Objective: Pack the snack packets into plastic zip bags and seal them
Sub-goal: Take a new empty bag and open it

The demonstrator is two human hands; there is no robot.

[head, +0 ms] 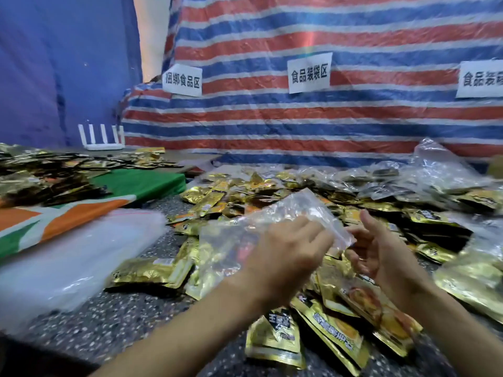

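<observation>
From the head view, the clear zip bag (272,216) is held up over the gold snack packets (334,322). It stretches away to the left, and its near end sits between both hands. The left hand (288,248) pinches that end. The right hand (381,254) curls its fingers at the bag's corner. It is too blurry to tell if that hand is holding the bag. The packets lie just under the right hand.
</observation>
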